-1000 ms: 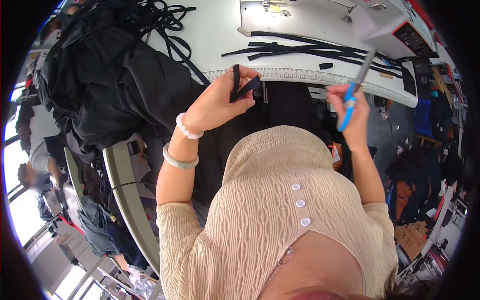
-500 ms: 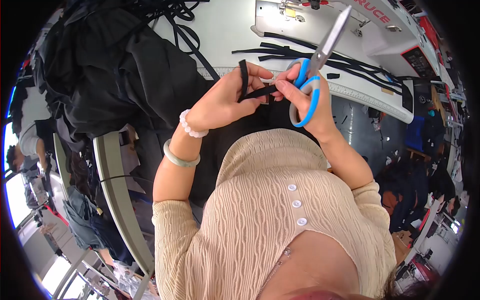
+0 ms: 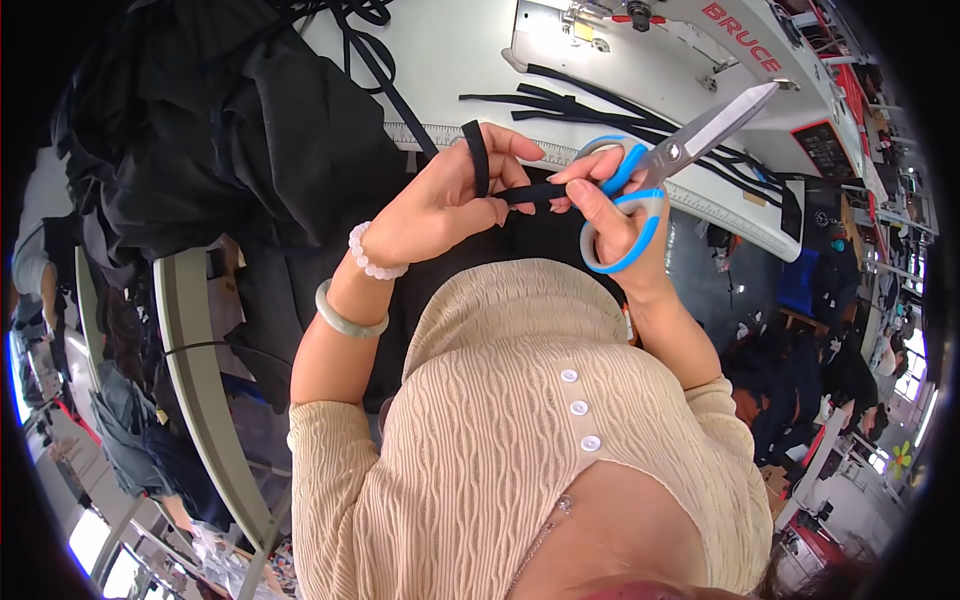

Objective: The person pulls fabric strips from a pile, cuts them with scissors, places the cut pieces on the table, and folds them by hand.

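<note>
My left hand (image 3: pixel 435 205) pinches a narrow black fabric strip (image 3: pixel 540 194) between thumb and fingers, and one end of it loops up over the fingers. My right hand (image 3: pixel 625 225) has its thumb and fingers through the blue-and-grey handles of a pair of scissors (image 3: pixel 680 150). Those scissors point up and right, blades together, away from the strip. The tips of my right thumb and finger also grip the strip's other end, so it runs taut between both hands. Beneath the hands lies dark cloth over the lap.
A sewing machine (image 3: pixel 800 80) stands at the back right on a white table (image 3: pixel 450 85). More black strips (image 3: pixel 600 115) lie on it beside a ruler scale (image 3: pixel 700 205). A heap of black cloth (image 3: pixel 230 150) fills the left. A pale curved frame (image 3: pixel 210 400) is at lower left.
The scissors have swung from pointing upward to lying further right. My right hand has shifted slightly right and down, and the strip between the hands now shows longer and straighter.
</note>
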### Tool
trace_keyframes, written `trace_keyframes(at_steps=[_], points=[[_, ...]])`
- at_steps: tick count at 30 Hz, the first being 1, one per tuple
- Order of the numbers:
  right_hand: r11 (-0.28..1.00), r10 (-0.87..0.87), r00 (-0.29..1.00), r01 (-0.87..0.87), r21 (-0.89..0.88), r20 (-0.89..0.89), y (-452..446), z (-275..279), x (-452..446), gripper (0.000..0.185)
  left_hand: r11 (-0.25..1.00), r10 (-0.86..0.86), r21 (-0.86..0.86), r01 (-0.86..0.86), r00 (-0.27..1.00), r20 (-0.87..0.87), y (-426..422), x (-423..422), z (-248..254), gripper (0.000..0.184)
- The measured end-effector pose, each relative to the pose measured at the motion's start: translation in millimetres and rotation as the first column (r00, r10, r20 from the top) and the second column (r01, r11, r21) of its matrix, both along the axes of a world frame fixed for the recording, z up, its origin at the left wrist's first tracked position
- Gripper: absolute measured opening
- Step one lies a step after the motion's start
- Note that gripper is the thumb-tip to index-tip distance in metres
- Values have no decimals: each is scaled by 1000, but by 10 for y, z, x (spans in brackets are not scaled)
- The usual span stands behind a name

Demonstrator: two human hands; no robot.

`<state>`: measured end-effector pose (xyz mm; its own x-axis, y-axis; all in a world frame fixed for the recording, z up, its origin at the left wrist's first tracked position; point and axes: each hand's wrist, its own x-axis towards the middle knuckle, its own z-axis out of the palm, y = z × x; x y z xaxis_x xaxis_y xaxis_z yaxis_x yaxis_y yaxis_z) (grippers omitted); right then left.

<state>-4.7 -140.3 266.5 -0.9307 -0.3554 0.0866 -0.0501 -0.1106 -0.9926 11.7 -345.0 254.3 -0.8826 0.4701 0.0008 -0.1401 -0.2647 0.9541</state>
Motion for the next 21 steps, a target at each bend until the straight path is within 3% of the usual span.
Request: trace_keyframes(at_steps=[5,8,11,15,18,19,21], points=[[998,-53,998,53,-38,16,-42,23,30,10,998,20,-58,-21,1000,-12,17,25,-6,39],[990,-129,991,130,-54,26,-39,16,39,10,983,22,-182,-37,996,-83,7,15,-31,35],[983,-143,990,144,111,-15,85,-35,44,12,989,116,-82,-121,991,-72,1,37,-60,31],[962,-65,996,46,270,59,297,-214,140,19,961,259,-101,-259,966,-12,-31,37,-24,20],[817,133,991,-93,569,-28,472,-378,236,31,938,326,-135,-319,945,27,-46,36,-45,18],[781,148,988,-141,609,38,482,-359,273,46,933,339,-134,-333,940,31,-30,37,-44,18],[739,154,986,-154,656,59,464,-379,315,52,934,338,-138,-330,940,42,-13,40,-36,18]])
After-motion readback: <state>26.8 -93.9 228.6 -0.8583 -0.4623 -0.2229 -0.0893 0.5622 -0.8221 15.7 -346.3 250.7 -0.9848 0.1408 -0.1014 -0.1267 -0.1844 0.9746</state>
